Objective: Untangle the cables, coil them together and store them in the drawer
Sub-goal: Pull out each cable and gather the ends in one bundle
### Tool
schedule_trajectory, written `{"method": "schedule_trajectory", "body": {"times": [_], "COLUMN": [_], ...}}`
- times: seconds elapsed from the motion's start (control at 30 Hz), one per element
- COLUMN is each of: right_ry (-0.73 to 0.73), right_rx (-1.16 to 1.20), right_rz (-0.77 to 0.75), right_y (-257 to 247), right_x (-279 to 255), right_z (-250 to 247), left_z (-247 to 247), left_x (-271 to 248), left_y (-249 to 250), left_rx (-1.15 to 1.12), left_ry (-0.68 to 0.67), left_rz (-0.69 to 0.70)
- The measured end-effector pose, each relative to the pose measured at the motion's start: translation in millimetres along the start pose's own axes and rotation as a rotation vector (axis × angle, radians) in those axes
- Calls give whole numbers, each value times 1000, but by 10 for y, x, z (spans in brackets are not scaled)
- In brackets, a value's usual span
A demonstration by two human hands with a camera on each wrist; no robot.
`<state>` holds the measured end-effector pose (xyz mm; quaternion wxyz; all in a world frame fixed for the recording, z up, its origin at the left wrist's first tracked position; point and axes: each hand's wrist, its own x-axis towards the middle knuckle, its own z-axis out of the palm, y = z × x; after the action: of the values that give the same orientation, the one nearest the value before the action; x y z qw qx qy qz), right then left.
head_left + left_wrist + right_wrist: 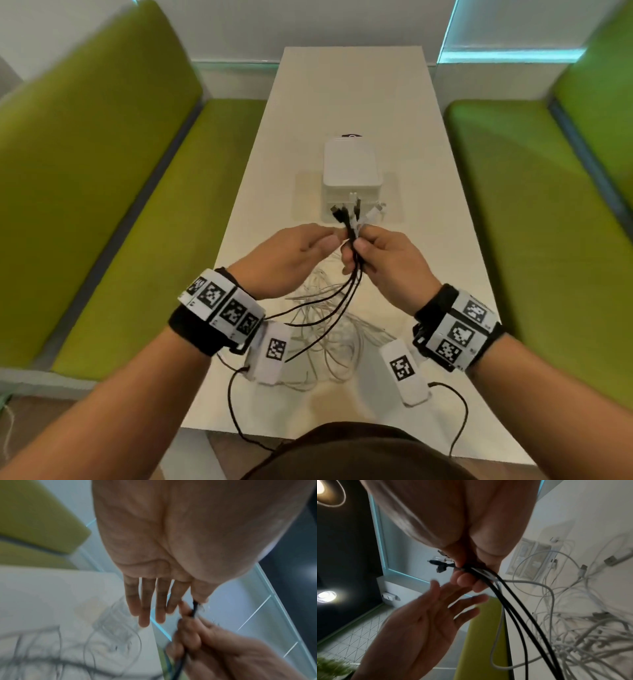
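My right hand (376,253) grips a bundle of black and white cables (352,222) just below their plug ends, which fan out above the fist. The black cables (513,601) hang from my right hand's fingers (471,577) down to the table. A loose tangle of white cables (329,329) lies on the table under both hands. My left hand (301,250) is beside the bundle with its fingers (145,608) straight and its thumb by the plug ends. It holds nothing. A small white drawer box (351,168) stands on the table just behind the hands.
The narrow white table (428,240) runs away from me to a white wall. Green benches (154,222) flank it on both sides. White tagged units (274,353) and thin black wires hang from my wrists over the near table edge.
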<state>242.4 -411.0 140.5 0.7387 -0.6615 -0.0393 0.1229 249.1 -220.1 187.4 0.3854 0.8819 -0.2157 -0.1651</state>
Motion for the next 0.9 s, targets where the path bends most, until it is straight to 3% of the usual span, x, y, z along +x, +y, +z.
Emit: {"method": "schedule_trajectory", "body": {"times": [0.23,0.3,0.4,0.53,0.6,0.67,0.73,0.9], "right_ry": [17,15,-97,-217,-291,-321,-248,-49], "right_rx": [0,5,23,-296,-476,-666,-760,-917], "right_rz": [-26,20,156,202,141,39,-29,-51], "right_y": [47,35,130,291,302,301,298,253], "right_x": [-72,-90,-86,-105,-126,-125,-65,78], "right_z": [172,174,140,72,54,46,1,-218], "left_z": [350,368,345,173,83,22,-22,-107], "left_x": [112,90,130,170,158,146,122,8], "left_y": [8,69,80,58,50,-3,-62,-207], "left_rx": [-433,-656,-705,-764,-780,-742,-618,47], "left_ry": [177,208,332,353,357,369,370,309], "left_rz": [-12,-38,2,43,23,-17,-36,-68]}}
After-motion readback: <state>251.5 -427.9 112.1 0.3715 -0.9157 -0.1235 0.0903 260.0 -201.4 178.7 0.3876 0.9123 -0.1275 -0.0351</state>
